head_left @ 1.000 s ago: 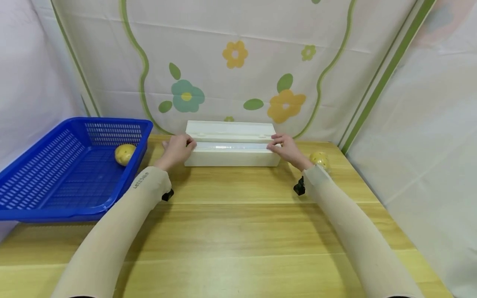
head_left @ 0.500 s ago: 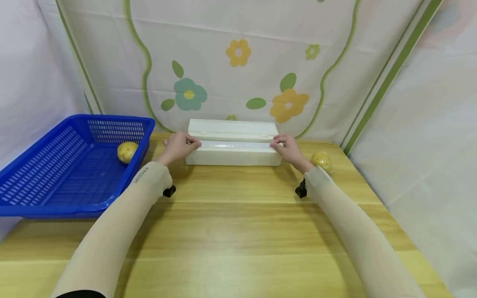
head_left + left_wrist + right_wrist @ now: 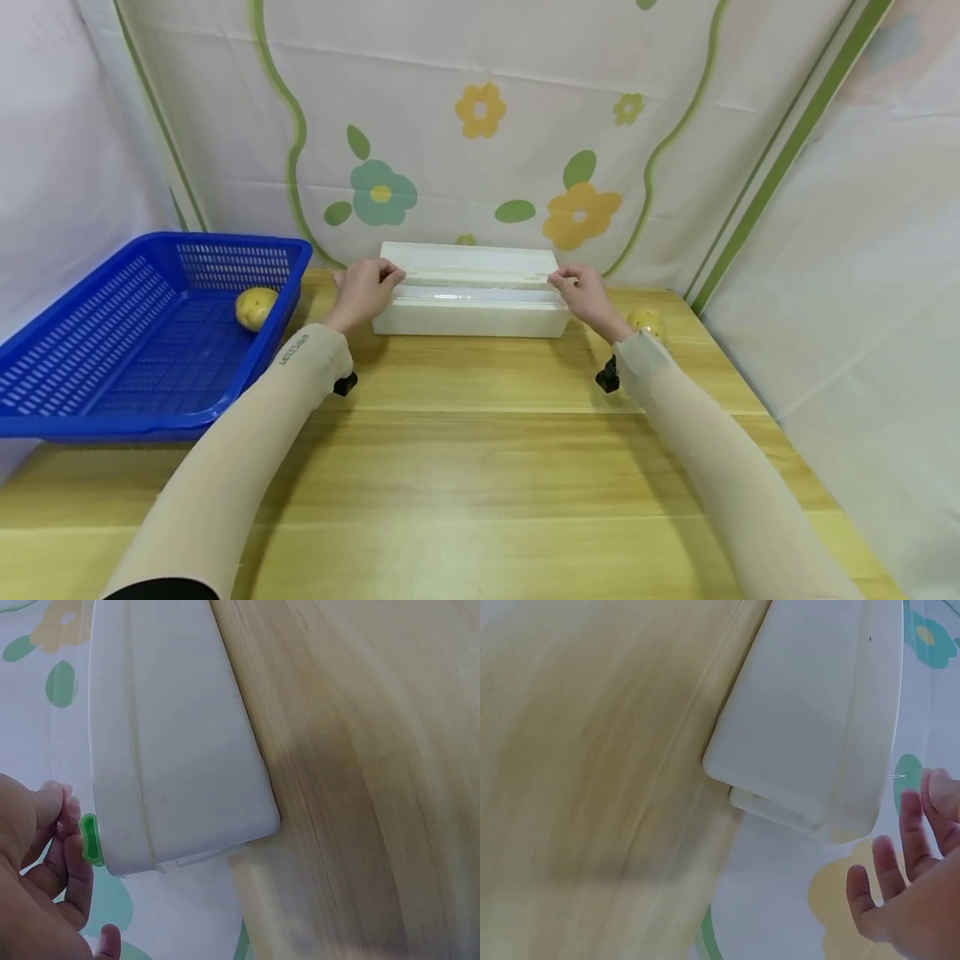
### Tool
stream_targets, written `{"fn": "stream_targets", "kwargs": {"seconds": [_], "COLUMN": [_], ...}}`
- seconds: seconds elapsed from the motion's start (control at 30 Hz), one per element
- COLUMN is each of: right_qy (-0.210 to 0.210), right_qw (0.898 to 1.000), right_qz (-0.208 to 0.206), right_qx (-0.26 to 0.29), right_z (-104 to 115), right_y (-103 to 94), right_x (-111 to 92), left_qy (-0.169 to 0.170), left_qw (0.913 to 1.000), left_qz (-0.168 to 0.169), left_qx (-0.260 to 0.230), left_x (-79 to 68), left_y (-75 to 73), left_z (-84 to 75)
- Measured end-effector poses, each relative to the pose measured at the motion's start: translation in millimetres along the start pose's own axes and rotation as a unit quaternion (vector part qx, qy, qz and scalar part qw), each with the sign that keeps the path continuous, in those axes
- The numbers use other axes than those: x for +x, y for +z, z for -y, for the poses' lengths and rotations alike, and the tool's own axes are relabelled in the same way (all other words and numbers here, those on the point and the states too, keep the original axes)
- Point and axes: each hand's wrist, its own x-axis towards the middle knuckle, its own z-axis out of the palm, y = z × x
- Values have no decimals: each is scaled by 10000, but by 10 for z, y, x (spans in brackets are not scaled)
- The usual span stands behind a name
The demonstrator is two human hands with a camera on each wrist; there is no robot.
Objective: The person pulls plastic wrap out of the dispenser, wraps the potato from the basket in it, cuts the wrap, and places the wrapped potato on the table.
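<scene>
A white cling film dispenser box stands at the back of the table with its lid up. Clear cling film shines across its opening. At the left end, my left hand pinches the film's edge between thumb and forefinger, above the box. My right hand pinches it the same way at the right end, with the other fingers spread in the right wrist view. A green plastic piece sits at the box's left end beside my left fingers. The film itself is barely visible between my hands.
A blue basket stands on the left with a potato in it. Another potato, shiny as if wrapped in film, lies behind my right wrist. A flowered cloth hangs right behind the box.
Both hands have risen slightly from the box's opening to about the height of the lid's lower edge, still pinching. The box, basket and potatoes have stayed in place.
</scene>
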Motion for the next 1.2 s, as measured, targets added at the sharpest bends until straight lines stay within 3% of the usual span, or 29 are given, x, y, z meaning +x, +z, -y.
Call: {"fn": "stream_targets", "kwargs": {"seconds": [0.33, 0.67, 0.87, 1.03, 1.2], "right_qy": [-179, -187, -191, -239, -410], "right_qw": [9998, 9922, 9903, 9929, 9942], "right_qz": [48, 966, 1298, 1159, 991], "right_qx": [-16, 765, 461, 127, -108], "right_z": [54, -12, 6, 33, 67], "right_y": [-88, -319, -372, -361, -348], "right_x": [58, 82, 47, 35, 38], "left_qy": [222, 324, 420, 570, 629], "left_qw": [9996, 9986, 9971, 9948, 9952], "left_qz": [-173, 66, 377, 727, 712], "left_qx": [-76, -406, -519, -426, -225], "left_x": [7, 15, 11, 28, 38], "left_y": [-107, -209, -240, -263, -267], "left_z": [-13, 0, 5, 1, -46]}}
